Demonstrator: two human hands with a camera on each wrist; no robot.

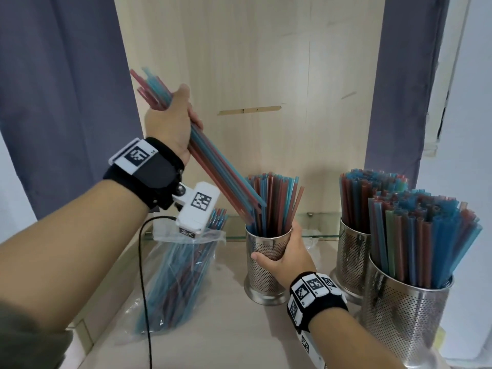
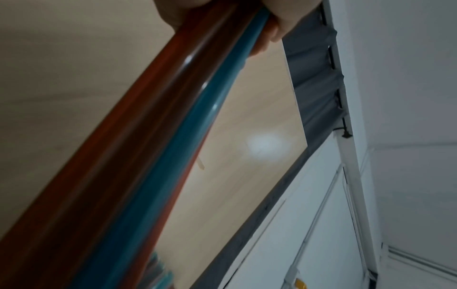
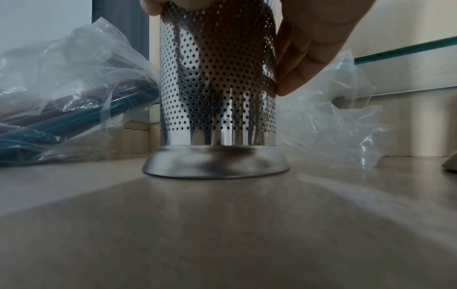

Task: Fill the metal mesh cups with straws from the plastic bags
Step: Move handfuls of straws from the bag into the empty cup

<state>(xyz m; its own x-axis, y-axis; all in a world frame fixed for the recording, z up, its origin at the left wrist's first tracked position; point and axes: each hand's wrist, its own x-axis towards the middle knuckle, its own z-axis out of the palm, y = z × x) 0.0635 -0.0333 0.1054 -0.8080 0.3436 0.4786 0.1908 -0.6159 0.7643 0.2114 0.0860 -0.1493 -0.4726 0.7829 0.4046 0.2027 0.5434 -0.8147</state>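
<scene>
Three mesh cups stand on the counter [image 1: 234, 339]; two at the right [image 1: 351, 251] [image 1: 404, 315] are packed with straws, and the third, the cup [image 1: 263, 258] at centre, is only partly filled. A bundle [image 1: 213, 166] of red and blue straws is clamped in the left hand [image 1: 170, 123] near its upper third and is slanted down so that its lower ends sit at the cup's mouth, among the straws already standing there. The cup is steadied by the right hand [image 1: 282, 258], whose fingers [image 3: 296, 72] are wrapped round the perforated wall while the flared base [image 3: 215, 166] rests flat on the counter. A bag [image 1: 181, 275] with more straws lies just left of the cup; an emptied bag [image 3: 329, 125] is seen behind it.

The straws are judged light, smooth and springy: a loose grip would probably let single ones slide out or fan apart, and a hard squeeze could kink them. A firm whole-hand hold around the bundle's middle is therefore suited. The cup is judged stiff, but light and tall enough to tip under a sideways push, so a hold on its wall is warranted during insertion.
</scene>
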